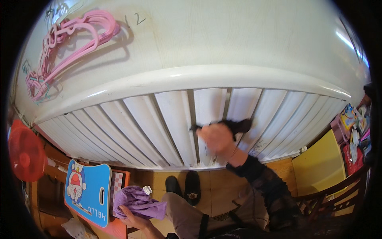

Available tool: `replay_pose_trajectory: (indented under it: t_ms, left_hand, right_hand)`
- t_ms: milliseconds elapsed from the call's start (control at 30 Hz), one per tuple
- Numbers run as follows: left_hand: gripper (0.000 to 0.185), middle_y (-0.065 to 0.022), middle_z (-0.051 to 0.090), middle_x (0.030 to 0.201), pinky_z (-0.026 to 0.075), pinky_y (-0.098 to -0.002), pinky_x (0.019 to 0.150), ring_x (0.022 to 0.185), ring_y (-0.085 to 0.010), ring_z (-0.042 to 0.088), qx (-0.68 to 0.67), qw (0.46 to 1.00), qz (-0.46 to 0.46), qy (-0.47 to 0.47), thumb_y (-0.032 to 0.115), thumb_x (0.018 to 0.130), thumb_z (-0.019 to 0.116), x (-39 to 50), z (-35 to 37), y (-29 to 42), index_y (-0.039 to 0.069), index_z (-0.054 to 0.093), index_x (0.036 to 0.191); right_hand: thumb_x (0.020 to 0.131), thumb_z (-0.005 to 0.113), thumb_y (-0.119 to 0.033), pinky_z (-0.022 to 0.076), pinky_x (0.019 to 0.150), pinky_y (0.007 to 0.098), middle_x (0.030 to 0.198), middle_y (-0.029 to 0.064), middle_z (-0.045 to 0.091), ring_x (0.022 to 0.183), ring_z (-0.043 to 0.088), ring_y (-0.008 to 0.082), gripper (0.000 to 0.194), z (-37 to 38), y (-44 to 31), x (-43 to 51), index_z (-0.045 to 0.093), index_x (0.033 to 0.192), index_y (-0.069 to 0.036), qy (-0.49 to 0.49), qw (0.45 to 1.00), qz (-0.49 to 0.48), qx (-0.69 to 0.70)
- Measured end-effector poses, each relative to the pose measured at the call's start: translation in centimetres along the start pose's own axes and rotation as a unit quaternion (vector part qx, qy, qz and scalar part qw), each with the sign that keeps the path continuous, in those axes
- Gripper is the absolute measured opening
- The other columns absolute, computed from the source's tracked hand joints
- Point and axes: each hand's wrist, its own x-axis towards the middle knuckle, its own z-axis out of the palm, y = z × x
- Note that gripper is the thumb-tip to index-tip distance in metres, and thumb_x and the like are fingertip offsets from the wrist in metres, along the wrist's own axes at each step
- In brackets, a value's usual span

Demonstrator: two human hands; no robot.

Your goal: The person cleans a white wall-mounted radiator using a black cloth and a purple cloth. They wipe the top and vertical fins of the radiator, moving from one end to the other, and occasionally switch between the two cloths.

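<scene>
My right hand grips a dark cloth, which lies across the slats of a white radiator. Motion blurs this hand, and part of the cloth is hidden behind it. Lower on the left, my left hand holds a bunched purple cloth with a white tag. The bundle is beside my knee, at the edge of a blue cartoon lap board. Above the slats runs a rounded white ledge.
Pink plastic hangers are bunched on the white surface beyond the ledge. A red round object stands far left. At right are a yellow panel, a dark wooden chair and assorted packages. Black slippers are below.
</scene>
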Motion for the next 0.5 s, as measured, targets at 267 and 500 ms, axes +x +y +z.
replay_pose_trajectory:
  t_ms: [267, 500]
  left_hand:
    - [0.048, -0.0169, 0.059, 0.12, 0.052, -0.0367, 0.086, 0.099, -0.0233, 0.061, -0.012, 1.0, 0.0, 0.012, 0.029, 0.096, 0.062, -0.1, 1.8, 1.1, -0.007, 0.052, 0.126]
    - [0.042, -0.0176, 0.058, 0.12, 0.046, -0.0348, 0.093, 0.104, -0.0228, 0.058, 0.018, 0.999, -0.018, -0.032, 0.023, 0.1, 0.056, -3.2, 6.1, -0.3, -0.01, 0.049, 0.125]
  right_hand:
    - [0.073, 0.066, -0.006, 0.0485, 0.072, 0.0338, 0.093, 0.0057, 0.062, 0.083, 0.06, 0.0231, 0.016, 1.9, -4.6, -10.7, 0.067, 0.09, -0.006, -0.161, 0.975, 0.131, 0.085]
    - [0.071, 0.066, 0.004, 0.0466, 0.068, 0.039, 0.094, 0.0072, 0.063, 0.078, 0.06, 0.0262, 0.035, -8.8, 4.2, 4.2, 0.069, 0.104, -0.008, 0.092, 0.984, 0.129, -0.086]
